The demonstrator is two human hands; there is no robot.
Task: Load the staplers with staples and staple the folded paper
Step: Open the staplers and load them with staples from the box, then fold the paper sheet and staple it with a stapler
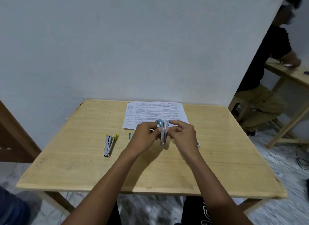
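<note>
Where the two forearms reach in over the near edge of the wooden table, the left hand and the right hand are brought close together on a blue-tipped stapler, which is held just above the tabletop with its two arms splayed apart and its hinge end turned toward the near edge; the fingers of each hand are curled and pinched on one arm of it; whether a strip of staples is caught between them cannot be told; the loading step is judged to be in hand, with stapling not yet begun; a yellow-tipped stapler is laid open well to the left, and a teal-tipped stapler is half hidden behind the left hand; a small pale box, perhaps of staples, is glimpsed just beside the right wrist; farther off, a printed sheet of paper is laid flat at the far edge, no fold being visible; next, a strip would have to be seated squarely in the open channel and the arms pressed shut without skewing it.
</note>
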